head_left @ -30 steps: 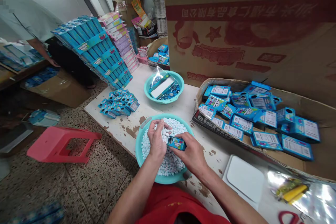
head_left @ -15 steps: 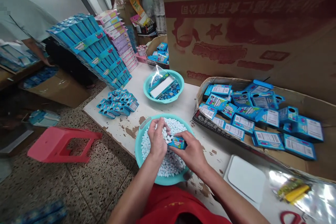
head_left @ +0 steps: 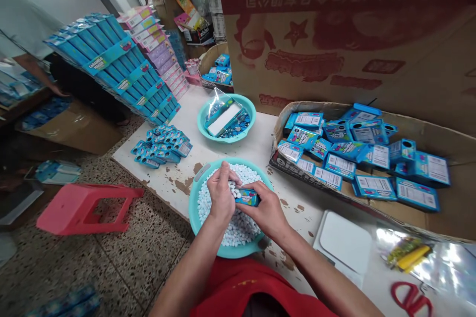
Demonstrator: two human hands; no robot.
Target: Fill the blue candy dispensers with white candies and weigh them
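Observation:
Over a turquoise basin (head_left: 192,210) full of small white candies (head_left: 238,230), both my hands work close together. My right hand (head_left: 269,208) grips a small blue candy box (head_left: 248,197) lying on its side, fingers above and thumb below. My left hand (head_left: 222,193) is cupped around several white candies (head_left: 234,189) and holds them against the box's left end. Whether candies are entering the box is hidden by my left hand. Left of the basin, a group of small blue boxes (head_left: 163,146) stands packed together with dark round holes in their tops.
A second turquoise bowl (head_left: 227,139) holds blue pieces and a clear bag. To the right are a carton (head_left: 297,171) of blue boxes, a white scale (head_left: 345,242) and red scissors (head_left: 412,299). Stacked display trays (head_left: 111,67) stand back left. A red stool (head_left: 67,208) is on the floor, and a person's arm (head_left: 40,74) shows at far left.
The view has shifted slightly, bringing more of the scissors into sight. My left hand's fingers have closed in further over the candies at the box's end. My right hand keeps its grip.

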